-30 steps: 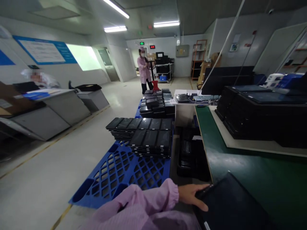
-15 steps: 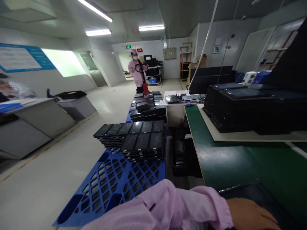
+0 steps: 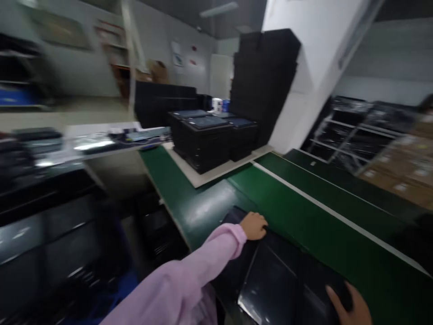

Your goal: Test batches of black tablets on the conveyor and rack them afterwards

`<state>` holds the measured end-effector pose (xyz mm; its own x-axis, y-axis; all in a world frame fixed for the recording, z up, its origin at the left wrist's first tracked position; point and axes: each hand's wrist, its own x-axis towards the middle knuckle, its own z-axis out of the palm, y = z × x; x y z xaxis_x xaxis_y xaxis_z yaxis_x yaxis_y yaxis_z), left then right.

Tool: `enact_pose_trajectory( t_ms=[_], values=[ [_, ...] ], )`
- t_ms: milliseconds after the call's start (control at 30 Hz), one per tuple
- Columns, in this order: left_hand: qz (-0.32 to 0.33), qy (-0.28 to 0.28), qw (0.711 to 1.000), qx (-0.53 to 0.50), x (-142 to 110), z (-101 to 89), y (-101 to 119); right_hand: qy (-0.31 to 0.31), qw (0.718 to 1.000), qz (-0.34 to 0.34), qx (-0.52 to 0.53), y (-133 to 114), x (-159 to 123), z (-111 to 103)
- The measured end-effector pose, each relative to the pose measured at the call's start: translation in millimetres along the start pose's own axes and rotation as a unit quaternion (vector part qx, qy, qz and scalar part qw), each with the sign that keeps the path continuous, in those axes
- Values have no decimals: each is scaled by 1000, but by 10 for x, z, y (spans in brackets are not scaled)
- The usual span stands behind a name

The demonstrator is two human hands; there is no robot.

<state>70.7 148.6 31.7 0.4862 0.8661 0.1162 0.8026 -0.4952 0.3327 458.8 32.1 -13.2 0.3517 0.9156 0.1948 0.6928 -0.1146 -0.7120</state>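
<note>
Several flat black screen panels [image 3: 270,277] with glossy faces lie side by side on the green table in front of me. My left hand [image 3: 254,225], in a pink sleeve, has its fingers curled over the far edge of the panels, towards their left end. At the right end, my right hand [image 3: 355,304] grips the outer panel, thumb on top and fingers round the side; part of it is cut off by the frame. The panels' undersides are hidden.
Black stacks topped with panels [image 3: 206,122] stand on a pale board [image 3: 196,180] on the green table [image 3: 291,198]. More panels [image 3: 64,234] lie low at left. A white pillar [image 3: 287,104] rises behind, with cardboard boxes [image 3: 406,167] at right.
My view has swung right, from the blue pallet to the green table. My left hand now grips the panels' far edge, and my right hand has come into view.
</note>
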Motion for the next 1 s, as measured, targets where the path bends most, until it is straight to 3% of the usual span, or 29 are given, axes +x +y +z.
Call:
enact_pose_trajectory(
  t_ms=[100, 333, 467, 600, 733, 1000],
  values=[
    [1, 15, 1000, -21, -59, 45, -58, -13, 999, 34, 9, 76, -106, -12],
    [29, 39, 996, -71, -61, 219, -210, 64, 998, 17, 4, -109, -257, 33],
    [-38, 81, 996, -4, -34, 316, -226, 83, 996, 25, -5, -127, -318, 19],
    [-52, 50, 996, 44, -47, 305, -154, 87, 996, 35, -5, -112, -322, 22],
    [-14, 29, 999, 28, -35, 282, -161, 80, 996, 37, 0, -124, -303, 28],
    [-2, 20, 1000, -18, -18, 228, -156, 60, 998, 26, 16, -98, -274, 17]
  ],
)
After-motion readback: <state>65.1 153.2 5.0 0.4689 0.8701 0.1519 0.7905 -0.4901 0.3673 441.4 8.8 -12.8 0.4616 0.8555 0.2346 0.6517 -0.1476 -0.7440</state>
